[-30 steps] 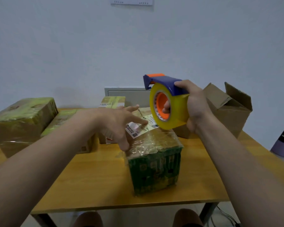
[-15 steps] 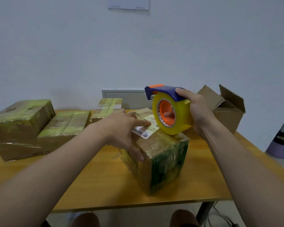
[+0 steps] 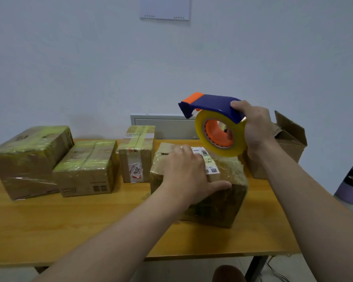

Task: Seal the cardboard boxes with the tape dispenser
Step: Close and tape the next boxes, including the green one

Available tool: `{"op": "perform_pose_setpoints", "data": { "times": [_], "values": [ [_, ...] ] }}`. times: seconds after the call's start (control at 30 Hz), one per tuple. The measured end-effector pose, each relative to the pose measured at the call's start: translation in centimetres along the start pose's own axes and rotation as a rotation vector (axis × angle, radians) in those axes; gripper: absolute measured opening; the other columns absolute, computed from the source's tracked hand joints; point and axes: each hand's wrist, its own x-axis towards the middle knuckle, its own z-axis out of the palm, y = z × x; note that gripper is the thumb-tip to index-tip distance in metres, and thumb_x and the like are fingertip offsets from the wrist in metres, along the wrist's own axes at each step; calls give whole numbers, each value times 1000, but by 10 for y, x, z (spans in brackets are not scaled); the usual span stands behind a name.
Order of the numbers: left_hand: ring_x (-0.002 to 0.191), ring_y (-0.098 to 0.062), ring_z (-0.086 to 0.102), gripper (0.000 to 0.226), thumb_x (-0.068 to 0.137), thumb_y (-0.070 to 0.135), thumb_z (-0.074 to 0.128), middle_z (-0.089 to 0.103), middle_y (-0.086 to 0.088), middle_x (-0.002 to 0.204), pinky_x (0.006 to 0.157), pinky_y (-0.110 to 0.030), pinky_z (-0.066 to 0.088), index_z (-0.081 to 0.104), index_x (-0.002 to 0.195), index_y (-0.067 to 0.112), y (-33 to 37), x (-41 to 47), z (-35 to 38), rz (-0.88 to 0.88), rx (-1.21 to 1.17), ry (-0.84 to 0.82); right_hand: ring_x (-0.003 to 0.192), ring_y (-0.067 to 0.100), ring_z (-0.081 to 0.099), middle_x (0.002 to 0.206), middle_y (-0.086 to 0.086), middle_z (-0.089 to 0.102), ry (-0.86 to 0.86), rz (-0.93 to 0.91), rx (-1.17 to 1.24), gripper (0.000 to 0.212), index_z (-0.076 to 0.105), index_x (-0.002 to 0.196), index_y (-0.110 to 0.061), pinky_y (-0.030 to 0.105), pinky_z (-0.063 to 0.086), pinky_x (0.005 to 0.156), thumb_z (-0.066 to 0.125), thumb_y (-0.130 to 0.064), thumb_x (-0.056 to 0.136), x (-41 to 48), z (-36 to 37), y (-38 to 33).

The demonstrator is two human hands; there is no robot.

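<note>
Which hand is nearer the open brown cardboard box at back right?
Right. The right hand, gripping the blue-and-orange tape dispenser, is just beside the open brown cardboard box; the left hand rests on the tape-wrapped cardboard box in front.

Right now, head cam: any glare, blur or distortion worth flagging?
Head view: light flat, shadows soft. White glare streaks on the taped left box, low on its front. Wide-angle stretch swells the forearms toward the bottom corners. Label print on the front box too soft to read; dispenser fairly crisp.
</note>
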Motion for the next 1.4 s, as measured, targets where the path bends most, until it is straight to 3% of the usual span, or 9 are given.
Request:
{"op": "perform_pose_setpoints", "data": {
  "times": [0.17,0.33,0.47,0.57,0.87,0.93,1.03,1.13,1.4],
  "values": [
    [121,-28,47,112,70,105,20,52,-8,128,86,-42,50,60,138,25,-14,-6,9,-21,-174,23,59,29,62,72,16,67,-210,154,-10,47,77,72,-13,33,55,54,84,-60,69,21,3,4],
    [115,-12,46,69,76,87,56,53,13,118,91,-36,51,71,123,39,-59,-12,24,63,-539,86,83,36,59,93,24,66,-249,213,54,58,78,92,-3,47,48,80,80,-53,62,29,-3,24],
    [144,-9,31,86,69,94,56,43,24,153,119,-51,34,56,141,48,-101,-12,38,-29,-756,-12,91,41,49,105,27,57,-326,238,105,63,68,109,4,44,46,75,75,-46,72,32,-8,26],
    [149,-6,28,95,71,96,47,34,25,162,122,-49,35,43,153,49,-97,-17,46,-36,-790,-86,74,34,57,91,21,64,-375,226,52,40,73,94,-4,37,49,66,68,-42,80,34,-6,20],
    [122,-7,37,109,60,108,32,51,25,142,92,-26,45,54,146,43,-73,-31,45,-99,-615,66,75,34,50,93,21,57,-569,345,-21,42,65,103,-5,36,41,70,66,-41,81,37,2,12],
    [116,-1,42,87,67,99,48,56,34,121,84,-17,37,66,131,44,-84,-27,43,-122,-808,67,76,33,51,94,20,58,-570,361,-27,44,64,105,-4,36,42,72,64,-41,80,38,2,13],
    [97,-2,65,24,96,51,64,77,19,98,76,-20,41,79,104,34,-109,-10,35,-322,-1397,97,91,42,45,107,26,53,-545,360,-13,51,62,112,0,37,41,75,63,-40,81,37,1,16],
    [72,-9,71,26,104,34,59,81,-4,95,59,-24,44,77,107,15,-127,11,25,-472,-1678,-51,102,43,43,113,26,53,-527,357,-8,50,64,112,-4,38,42,77,63,-41,80,35,0,17],
    [81,-21,79,25,105,20,57,79,-18,99,48,-18,55,69,116,1,-121,34,14,-564,-2048,-419,80,33,58,100,23,62,-631,298,-86,44,69,105,-5,35,48,71,64,-41,81,43,7,14]
  ]
}}
